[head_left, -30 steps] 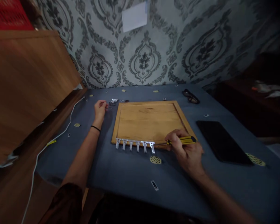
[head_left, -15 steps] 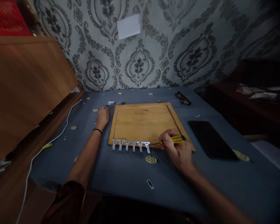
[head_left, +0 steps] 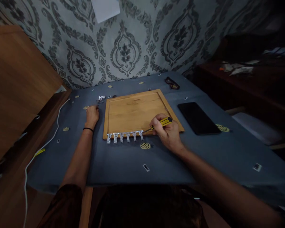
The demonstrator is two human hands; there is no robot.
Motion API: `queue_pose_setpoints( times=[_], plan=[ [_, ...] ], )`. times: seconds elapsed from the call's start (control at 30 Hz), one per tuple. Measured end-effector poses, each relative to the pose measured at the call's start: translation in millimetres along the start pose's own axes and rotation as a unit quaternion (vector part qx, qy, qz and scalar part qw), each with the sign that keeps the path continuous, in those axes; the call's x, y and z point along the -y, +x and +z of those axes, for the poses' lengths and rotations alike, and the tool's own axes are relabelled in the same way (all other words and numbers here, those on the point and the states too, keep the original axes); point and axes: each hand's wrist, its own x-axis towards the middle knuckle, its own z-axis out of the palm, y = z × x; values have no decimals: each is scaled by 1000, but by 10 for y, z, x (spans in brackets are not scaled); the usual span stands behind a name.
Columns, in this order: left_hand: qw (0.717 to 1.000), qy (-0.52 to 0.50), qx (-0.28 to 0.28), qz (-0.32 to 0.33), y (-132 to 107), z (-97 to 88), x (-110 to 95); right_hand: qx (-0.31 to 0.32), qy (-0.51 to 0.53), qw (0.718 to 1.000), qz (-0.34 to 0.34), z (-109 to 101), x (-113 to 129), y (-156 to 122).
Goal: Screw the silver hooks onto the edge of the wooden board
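My right hand (head_left: 167,131) grips a yellow-and-black screwdriver (head_left: 165,122), its thin shaft pointing left toward the rightmost of several small silver metal pieces. These T-shaped, hinge-like pieces (head_left: 121,137) stand in a row along the near edge of a wooden board (head_left: 136,110), jutting out over the cloth. Whether the screwdriver's tip touches the last one I cannot tell. To the left of the board, my left hand (head_left: 92,116) rests on the cloth with its fingers curled; anything inside them is hidden. Just beyond it lie more loose metal pieces (head_left: 101,99).
A black phone or tablet (head_left: 198,117) lies right of the board, and dark glasses (head_left: 172,83) sit behind it. A white cable (head_left: 47,142) runs down the left side beside a wooden cabinet (head_left: 21,85). Patterned curtain or wallpaper (head_left: 125,52) rises behind the cloth-covered table (head_left: 123,171).
The head view has shifted, so the board appears higher and further left. My left hand has drawn slightly back from the loose metal pieces. My right hand keeps the screwdriver by the rightmost piece.
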Motion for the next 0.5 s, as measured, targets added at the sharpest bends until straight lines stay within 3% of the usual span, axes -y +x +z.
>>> queue_pose_setpoints(
  times=[0.5],
  plan=[
    [999, 18, 13, -25, -7, -18, 97, -4, 20, 1000, -6, 3, 14, 24]
  ],
)
